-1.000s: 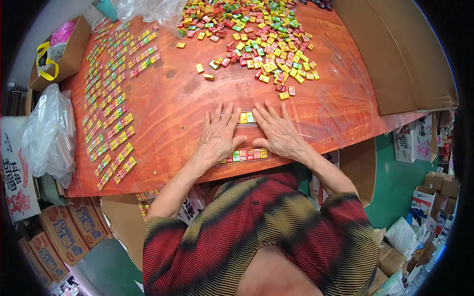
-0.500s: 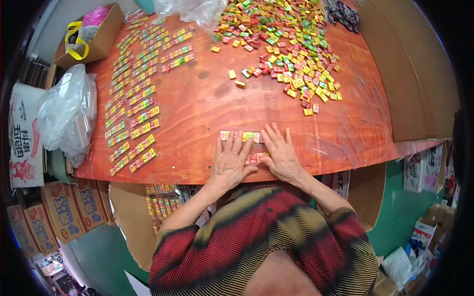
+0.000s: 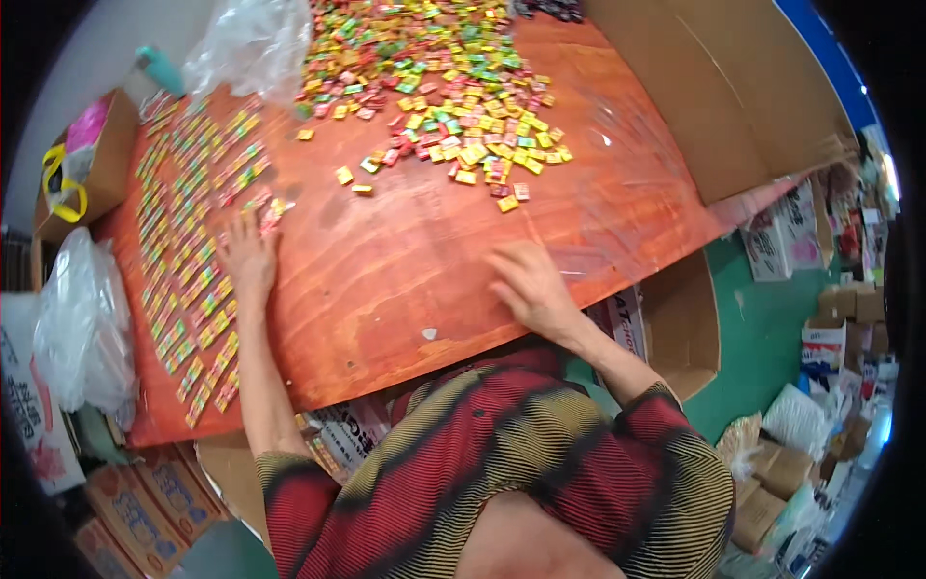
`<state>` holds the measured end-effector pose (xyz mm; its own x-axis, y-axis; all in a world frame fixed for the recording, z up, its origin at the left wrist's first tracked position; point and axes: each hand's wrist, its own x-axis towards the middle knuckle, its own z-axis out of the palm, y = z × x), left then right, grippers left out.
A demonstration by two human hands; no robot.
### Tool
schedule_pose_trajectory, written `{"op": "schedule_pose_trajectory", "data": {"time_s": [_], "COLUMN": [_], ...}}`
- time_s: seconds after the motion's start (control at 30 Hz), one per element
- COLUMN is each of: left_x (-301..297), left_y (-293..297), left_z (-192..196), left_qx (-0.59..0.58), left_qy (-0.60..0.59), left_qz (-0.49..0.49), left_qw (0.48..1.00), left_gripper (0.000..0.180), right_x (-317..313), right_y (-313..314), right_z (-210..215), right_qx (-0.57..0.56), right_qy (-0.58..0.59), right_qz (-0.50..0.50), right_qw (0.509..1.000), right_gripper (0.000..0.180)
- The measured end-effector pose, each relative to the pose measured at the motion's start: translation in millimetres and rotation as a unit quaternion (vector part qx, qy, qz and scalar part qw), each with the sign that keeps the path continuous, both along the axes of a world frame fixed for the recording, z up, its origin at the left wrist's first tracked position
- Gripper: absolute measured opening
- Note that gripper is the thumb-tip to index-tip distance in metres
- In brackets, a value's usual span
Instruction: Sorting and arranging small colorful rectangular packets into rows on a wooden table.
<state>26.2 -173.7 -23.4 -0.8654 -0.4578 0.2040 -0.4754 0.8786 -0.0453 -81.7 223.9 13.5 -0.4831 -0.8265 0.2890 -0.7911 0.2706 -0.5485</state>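
Observation:
My left hand point(image 3: 249, 259) reaches to the left part of the table, its fingers stretched out over a short row of small wrapped candy packs point(image 3: 277, 210). Part of that row is hidden beneath the fingers. My right hand point(image 3: 532, 294) hovers over the table near its front edge, somewhat blurred, fingers loosely apart and holding nothing. Left of my left hand lie long lines of the same packs point(image 3: 198, 280), set side by side in small rows. A big loose pile of yellow, red and green packs point(image 3: 482, 116) spreads across the far middle.
A clear plastic bag point(image 3: 253, 48) lies at the far edge, and another plastic bag point(image 3: 85, 328) hangs by the left edge. Tall cardboard point(image 3: 675, 96) walls the right side. An open carton point(image 3: 681, 323) stands below the front edge. One small pale scrap point(image 3: 429, 334) lies near me.
My left hand has moved left and away from me, and a row of packs now lies under its fingers there. My right hand has lifted off the front rows. The view has shifted.

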Motion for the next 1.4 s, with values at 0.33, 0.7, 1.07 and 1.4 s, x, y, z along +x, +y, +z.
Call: {"op": "schedule_pose_trajectory", "data": {"time_s": [0.33,0.7,1.07,1.4], "left_x": [-23,-19,11,-118], "left_y": [103,272,246,147], "left_z": [15,4,17,0], "left_qx": [0.020,0.212,0.213,0.171], "left_qy": [0.154,0.048,0.097,0.117], "left_qz": [-0.061,-0.321,-0.217,-0.132], "left_qw": [0.986,0.922,0.948,0.969], "left_gripper": [0.048,0.045,0.029,0.052], "right_x": [4,-24,-43,-97], "right_y": [43,66,31,-93], "right_z": [-22,-16,-10,-33], "right_qx": [0.139,0.073,0.092,0.069], "right_qy": [0.053,0.145,0.188,0.265], "right_qz": [-0.232,-0.336,-0.162,-0.207], "right_qw": [0.961,0.928,0.964,0.939], "right_gripper": [0.043,0.025,0.021,0.037]}}
